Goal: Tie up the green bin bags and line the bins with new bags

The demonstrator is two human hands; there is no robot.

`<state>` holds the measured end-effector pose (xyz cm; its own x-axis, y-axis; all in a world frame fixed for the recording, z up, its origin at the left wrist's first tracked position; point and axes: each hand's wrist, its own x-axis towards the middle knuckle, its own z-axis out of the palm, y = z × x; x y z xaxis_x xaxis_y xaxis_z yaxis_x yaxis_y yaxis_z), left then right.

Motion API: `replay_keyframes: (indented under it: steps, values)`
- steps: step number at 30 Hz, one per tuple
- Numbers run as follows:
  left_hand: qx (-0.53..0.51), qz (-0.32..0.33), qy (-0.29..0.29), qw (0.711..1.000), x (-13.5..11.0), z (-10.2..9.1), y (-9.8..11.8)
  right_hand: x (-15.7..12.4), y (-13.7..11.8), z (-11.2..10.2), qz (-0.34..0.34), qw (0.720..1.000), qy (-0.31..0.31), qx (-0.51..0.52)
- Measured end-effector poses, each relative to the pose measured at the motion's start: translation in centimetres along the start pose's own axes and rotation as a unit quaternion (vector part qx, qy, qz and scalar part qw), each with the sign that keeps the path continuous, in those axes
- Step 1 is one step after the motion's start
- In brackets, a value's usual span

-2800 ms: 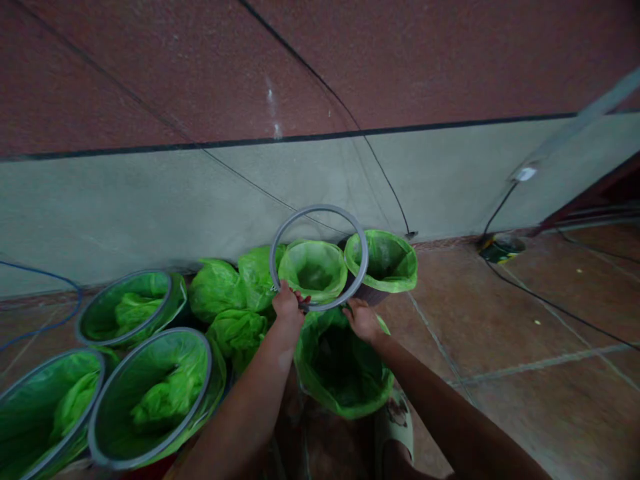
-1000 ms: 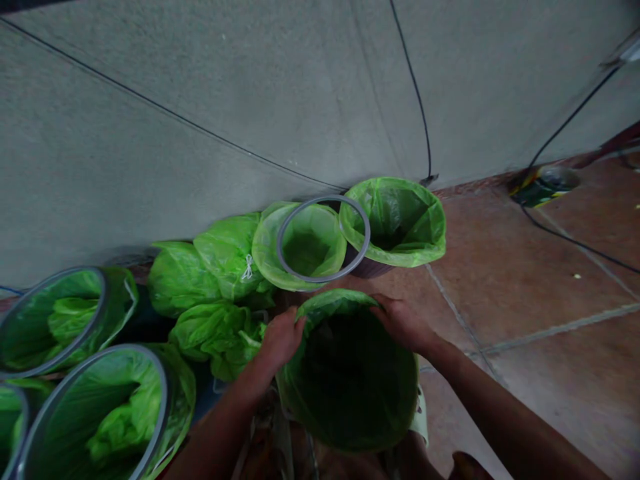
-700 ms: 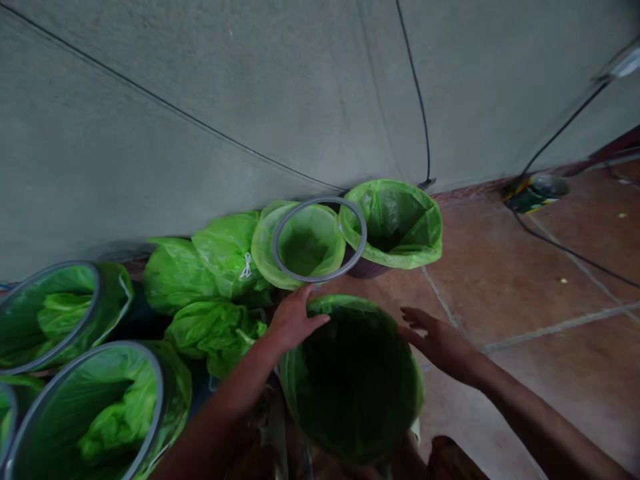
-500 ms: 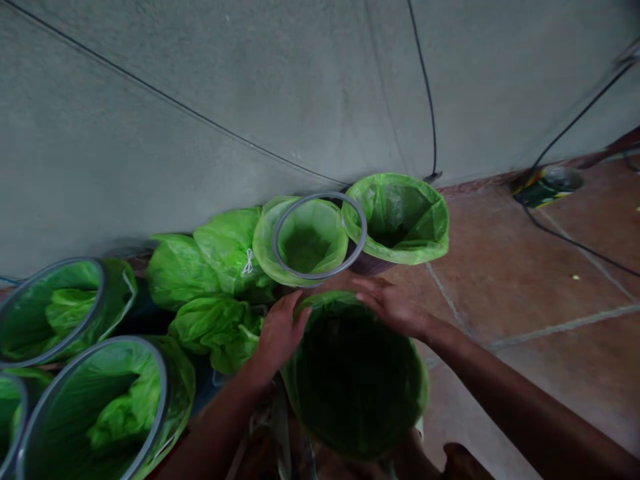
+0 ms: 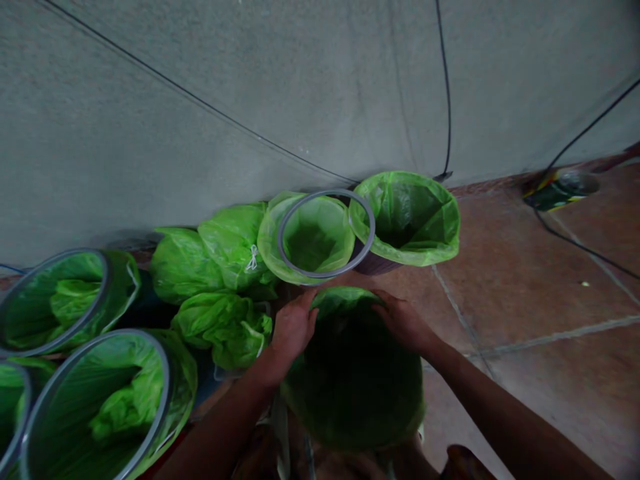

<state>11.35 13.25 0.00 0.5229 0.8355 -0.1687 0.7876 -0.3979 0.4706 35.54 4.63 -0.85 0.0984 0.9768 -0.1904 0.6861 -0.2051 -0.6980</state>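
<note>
A bin lined with a green plastic bag (image 5: 353, 380) stands right below me. My left hand (image 5: 294, 327) grips the bag's rim on the near-left side, fingers curled over it. My right hand (image 5: 404, 323) presses on the rim's far-right side, fingers bent over the edge. Just beyond them a grey ring (image 5: 326, 233) rests tilted across two other green-lined bins (image 5: 409, 217) by the wall.
Tied green bags (image 5: 220, 267) lie heaped to the left. Ringed, lined bins (image 5: 107, 400) stand at the lower left. A grey wall (image 5: 200, 100) with black cables runs behind. Brown tiled floor (image 5: 525, 300) stretches right, with a cable and small object (image 5: 557, 187) near the wall.
The grey ring went from my hands onto the bins by the wall. Both hands came down to the near bag's rim; the right lifted off briefly, then returned.
</note>
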Motion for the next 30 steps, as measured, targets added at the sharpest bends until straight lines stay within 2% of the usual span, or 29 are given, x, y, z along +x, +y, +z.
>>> replay_keyframes:
  steps: [3, 5, 7, 10, 14, 16, 20, 23, 28, 30]
  values:
    - [-0.045, -0.034, 0.026, 0.998, 0.0, -0.6, -0.6, -2.5, 0.0, 0.6, 0.106, 0.993, 0.050, -0.013]
    - [-0.081, -0.046, 0.042, 0.995, 0.0, -1.2, -0.7, -3.7, -0.1, 0.6, 0.132, 0.989, 0.053, -0.031]
    - [-0.098, -0.037, 0.051, 0.993, 0.2, -1.9, -0.4, -3.8, -0.4, 0.1, 0.116, 0.989, 0.076, -0.041]
    - [-0.093, -0.018, 0.044, 0.995, 1.1, -2.4, 0.4, -1.7, -1.1, -0.9, 0.054, 0.993, 0.102, -0.034]
    - [-0.130, -0.040, 0.030, 0.990, 2.3, -1.9, 1.1, 2.4, -2.0, -0.9, -0.014, 0.999, 0.046, -0.004]
    - [-0.157, -0.051, 0.035, 0.986, 2.6, -1.5, 1.0, 3.5, -2.0, -0.3, -0.040, 0.999, 0.028, 0.021]
    - [-0.186, -0.047, 0.057, 0.980, 2.4, -1.0, 0.4, 3.2, -1.4, 0.7, -0.057, 0.990, 0.070, 0.107]
    - [-0.150, -0.034, 0.032, 0.988, 1.9, -1.3, -0.2, 2.2, -0.7, 0.8, -0.067, 0.980, 0.090, 0.164]
    - [-0.047, -0.037, -0.048, 0.997, 0.9, -2.6, -1.0, 1.0, -0.1, -0.1, -0.075, 0.981, 0.043, 0.176]
    - [-0.025, -0.017, -0.060, 0.998, 0.8, -3.2, -0.9, 0.9, -0.4, -0.6, -0.077, 0.982, 0.033, 0.170]
